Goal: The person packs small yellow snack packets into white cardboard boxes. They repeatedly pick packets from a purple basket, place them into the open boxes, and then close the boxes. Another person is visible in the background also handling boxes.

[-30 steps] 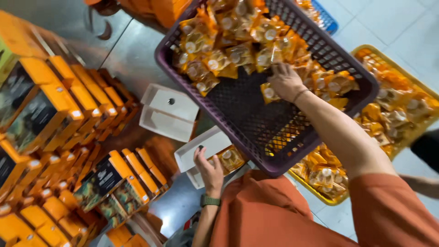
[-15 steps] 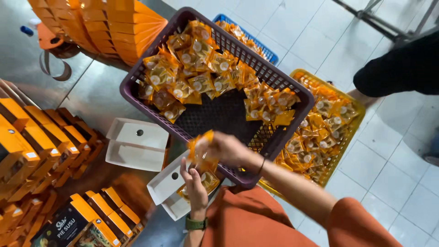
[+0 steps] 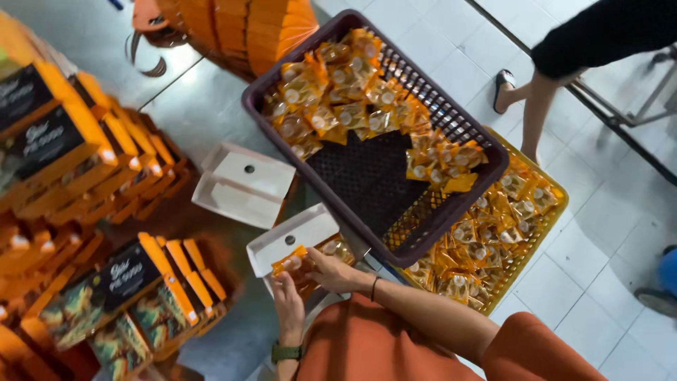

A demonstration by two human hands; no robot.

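Right hand (image 3: 335, 271) fingers pinch an orange packet (image 3: 293, 264) over the open white box (image 3: 293, 236); left hand (image 3: 289, 307) cups the box's near edge, fingers curled together, wrist wearing a green watch (image 3: 285, 351). Both forearms reach forward from the body. Purple basket (image 3: 437, 212) of packets just beyond, yellow basket (image 3: 525, 261) beneath it, another white box (image 3: 243, 185) left, orange cartons (image 3: 134, 282) alongside.

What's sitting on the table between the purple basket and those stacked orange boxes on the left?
In the head view, an open white box lies on the table between the purple basket and the orange boxes, nothing else there.
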